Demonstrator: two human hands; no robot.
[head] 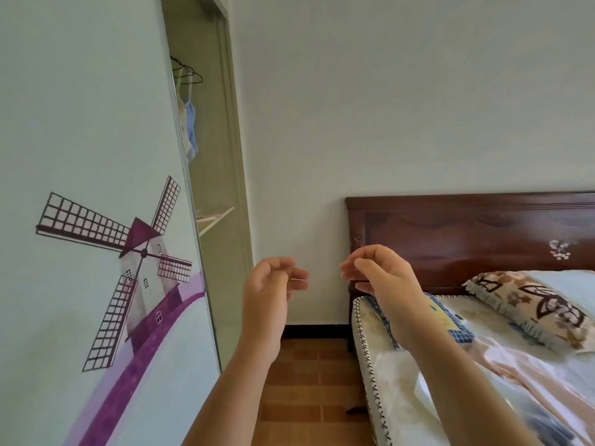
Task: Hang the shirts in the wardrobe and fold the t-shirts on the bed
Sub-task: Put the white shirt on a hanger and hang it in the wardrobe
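Inside the wardrobe (pixel 222 162): pale and blue garments (pixel 190 130) hang from the rail, and bare hangers (pixel 188 74) hang just beside them.
Shirts to hang: none in view outside the wardrobe.
Bed (pixel 370 358): pink cloth (pixel 515 378) lies across the near part. I cannot tell whether it is a t-shirt or bedding. No folded stack is in view.
Left hand (pixel 270 294): raised between wardrobe and bed, fingers loosely curled, holding nothing.
Right hand (pixel 383 278): raised above the bed corner, fingers loosely curled, thumb near the fingertips, nothing visible in it.
Progress: judged partway at most. Some hanging looks done and there are free hangers, but no folding is shown.
Left to do: probably picking up another garment, as both hands are free.
Surroundings: a door (pixel 96 130) with a windmill print stands left of the opening, and a pillow (pixel 531 304) lies near the headboard (pixel 467 233).
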